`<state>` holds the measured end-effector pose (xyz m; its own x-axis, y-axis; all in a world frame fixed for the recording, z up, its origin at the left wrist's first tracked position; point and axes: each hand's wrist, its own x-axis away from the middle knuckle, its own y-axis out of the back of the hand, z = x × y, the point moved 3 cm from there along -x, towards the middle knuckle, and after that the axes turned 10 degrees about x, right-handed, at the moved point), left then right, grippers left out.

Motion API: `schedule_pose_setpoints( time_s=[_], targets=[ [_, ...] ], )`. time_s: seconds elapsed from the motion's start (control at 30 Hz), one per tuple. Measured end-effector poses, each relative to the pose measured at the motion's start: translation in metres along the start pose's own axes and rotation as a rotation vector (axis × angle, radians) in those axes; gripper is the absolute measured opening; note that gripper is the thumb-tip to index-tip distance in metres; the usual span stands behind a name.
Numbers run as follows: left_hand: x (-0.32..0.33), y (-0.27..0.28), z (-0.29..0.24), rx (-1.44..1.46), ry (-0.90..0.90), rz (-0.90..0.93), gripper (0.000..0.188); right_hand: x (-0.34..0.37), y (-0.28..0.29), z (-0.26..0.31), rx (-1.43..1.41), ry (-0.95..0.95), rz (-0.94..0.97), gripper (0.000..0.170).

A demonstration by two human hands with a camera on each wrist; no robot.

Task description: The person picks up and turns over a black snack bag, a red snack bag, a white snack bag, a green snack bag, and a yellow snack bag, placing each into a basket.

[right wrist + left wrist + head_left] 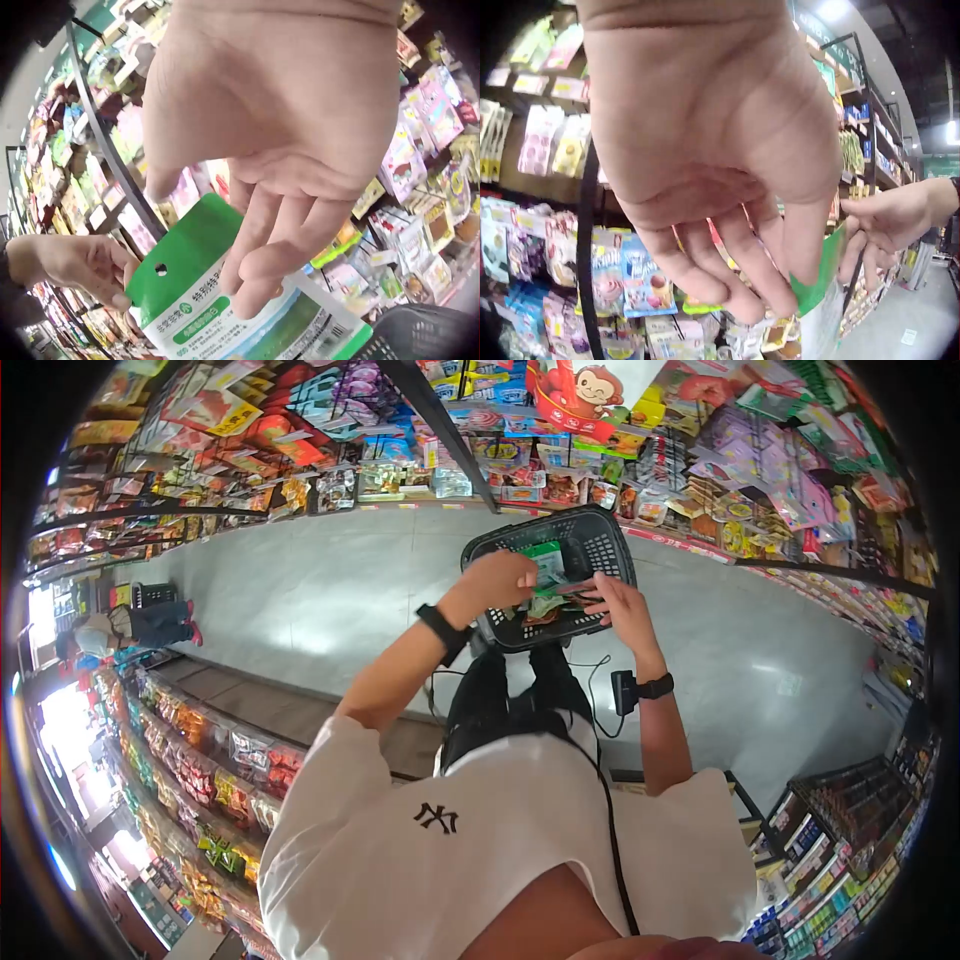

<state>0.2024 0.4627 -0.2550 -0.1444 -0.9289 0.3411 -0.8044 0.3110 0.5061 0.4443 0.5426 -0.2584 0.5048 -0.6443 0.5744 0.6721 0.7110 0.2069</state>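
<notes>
Between my hands is a flat green-and-white packet [191, 244] with a hang hole in its green top and printed text below. My left hand [492, 582] pinches it by one edge, thumb against fingers; the green part [821, 276] shows beside that thumb in the left wrist view. The fingers of my right hand [628, 618] lie loosely bent across the packet's printed face, its thumb held apart. Beneath both hands is a black shopping basket [603, 545], with a green packet [543, 555] and other small packets inside.
Shelves of hanging snack bags [290, 435] run along the far side of the aisle, near the basket. Behind me is another snack shelf [215, 770]. Another person [150, 622] is down the aisle at left. A black cable [612, 840] runs down my white shirt.
</notes>
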Motion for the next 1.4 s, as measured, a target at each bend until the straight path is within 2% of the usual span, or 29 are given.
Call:
schedule_pose_setpoints(
  time_s=[0.07, 0.13, 0.17, 0.23, 0.3, 0.37, 0.43, 0.47, 0.6, 0.63, 0.7, 0.77, 0.87, 0.9, 1.0, 1.03, 1.07, 1.13, 1.2, 1.27, 1.33, 1.4],
  targets=[
    [-0.037, -0.037, 0.050, -0.074, 0.117, 0.021, 0.017, -0.044, -0.007, -0.064, -0.001, -0.110, -0.005, 0.050],
    [-0.070, -0.091, 0.097, -0.183, 0.296, 0.045, 0.017, -0.082, -0.020, -0.140, 0.015, -0.163, -0.024, 0.044],
    [-0.085, -0.123, 0.135, -0.194, 0.319, 0.064, 0.015, -0.100, -0.027, -0.172, 0.032, -0.172, -0.025, 0.043],
    [-0.099, -0.167, 0.174, -0.180, 0.390, 0.123, 0.013, -0.125, -0.040, -0.233, 0.087, -0.258, 0.013, 0.037],
    [-0.107, -0.203, 0.199, -0.164, 0.460, 0.185, 0.014, -0.138, -0.053, -0.280, -0.046, -0.346, 0.037, 0.035],
    [-0.105, -0.241, 0.225, -0.140, 0.481, 0.094, 0.010, -0.139, -0.067, -0.314, -0.137, -0.452, 0.024, 0.029],
    [-0.095, -0.265, 0.234, -0.182, 0.510, -0.033, 0.010, -0.150, -0.085, -0.376, -0.122, -0.432, 0.060, 0.027],
    [-0.090, -0.274, 0.236, -0.182, 0.546, 0.012, 0.010, -0.151, -0.094, -0.402, -0.114, -0.423, 0.083, 0.026],
    [-0.073, -0.304, 0.246, -0.136, 0.667, 0.170, 0.018, -0.152, -0.110, -0.404, 0.124, -0.434, -0.011, 0.023],
    [-0.069, -0.305, 0.242, -0.132, 0.709, 0.211, 0.021, -0.150, -0.108, -0.402, 0.190, -0.461, 0.015, 0.023],
    [-0.060, -0.301, 0.238, -0.090, 0.797, 0.294, 0.031, -0.154, -0.107, -0.404, 0.432, -0.421, 0.120, 0.028],
    [-0.053, -0.292, 0.240, -0.055, 0.843, 0.283, 0.033, -0.159, -0.105, -0.414, 0.677, -0.371, 0.213, 0.035],
    [-0.044, -0.268, 0.250, 0.001, 0.876, 0.184, 0.037, -0.147, -0.104, -0.395, 0.660, -0.429, -0.022, 0.046],
    [-0.041, -0.267, 0.266, -0.012, 0.877, 0.151, 0.037, -0.145, -0.103, -0.392, 0.617, -0.489, 0.014, 0.054],
    [-0.029, -0.237, 0.277, 0.013, 0.794, 0.106, 0.039, -0.126, -0.096, -0.376, 0.541, -0.486, -0.006, 0.053],
    [-0.028, -0.229, 0.283, 0.003, 0.736, 0.112, 0.038, -0.122, -0.095, -0.381, 0.599, -0.462, -0.017, 0.047],
    [-0.029, -0.216, 0.283, -0.005, 0.671, 0.116, 0.038, -0.122, -0.095, -0.428, 0.679, -0.312, -0.026, 0.039],
    [-0.017, -0.165, 0.244, 0.143, 0.553, -0.088, 0.035, -0.101, -0.084, -0.442, 0.591, -0.400, 0.061, 0.034],
    [-0.003, -0.118, 0.197, 0.261, 0.473, -0.292, 0.031, -0.058, -0.074, -0.409, 0.072, -0.482, -0.038, 0.034],
    [0.020, -0.073, 0.138, 0.311, 0.291, -0.353, 0.030, -0.016, -0.064, -0.362, -0.091, -0.536, -0.194, 0.036],
    [0.042, -0.038, 0.083, 0.382, 0.136, -0.310, 0.027, 0.034, -0.049, -0.311, -0.183, -0.484, -0.291, 0.036],
    [0.062, -0.011, 0.027, 0.354, -0.050, -0.210, 0.028, 0.072, -0.037, -0.293, -0.232, -0.528, -0.330, 0.039]
  ],
)
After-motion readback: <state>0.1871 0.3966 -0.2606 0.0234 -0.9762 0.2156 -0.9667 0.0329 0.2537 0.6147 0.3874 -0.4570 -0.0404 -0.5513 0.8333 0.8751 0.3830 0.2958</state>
